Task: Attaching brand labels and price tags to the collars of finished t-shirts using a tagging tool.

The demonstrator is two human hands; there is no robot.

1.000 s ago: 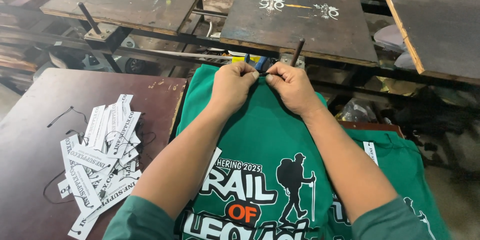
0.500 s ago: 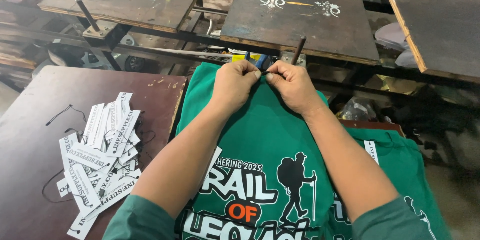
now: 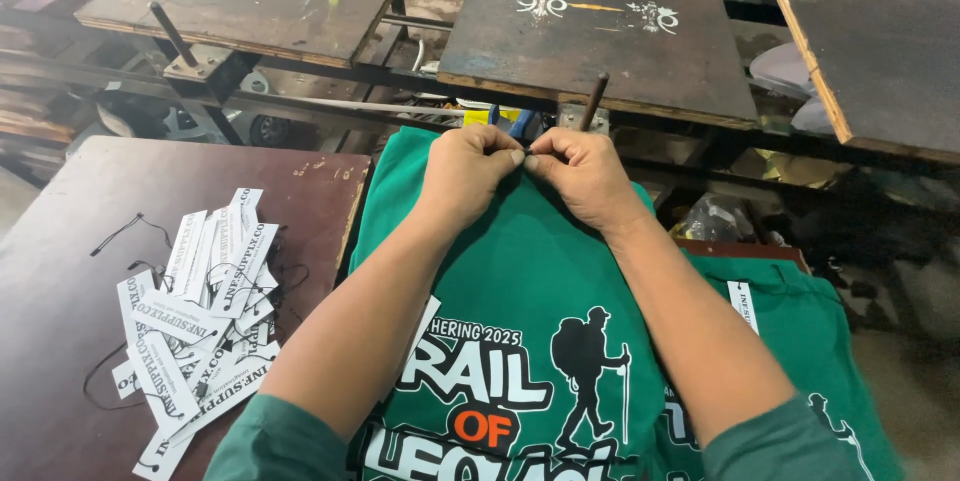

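Hands (image 3: 525, 169) maybe pinched tighter at shirt (image 3: 540, 271) collar; v. little else.

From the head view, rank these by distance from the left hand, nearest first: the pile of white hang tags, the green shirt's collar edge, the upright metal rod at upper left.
1. Green shirt's collar edge: pinched by the left hand.
2. Pile of white hang tags: lower left, on the brown table.
3. Upright metal rod: far upper left.

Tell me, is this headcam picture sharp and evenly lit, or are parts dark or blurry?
Head view: mostly sharp, soft even light, no glare. The left hand and right hand on the green T-shirt are clear; the paper tags look crisp. Under the printing boards it falls into shadow.
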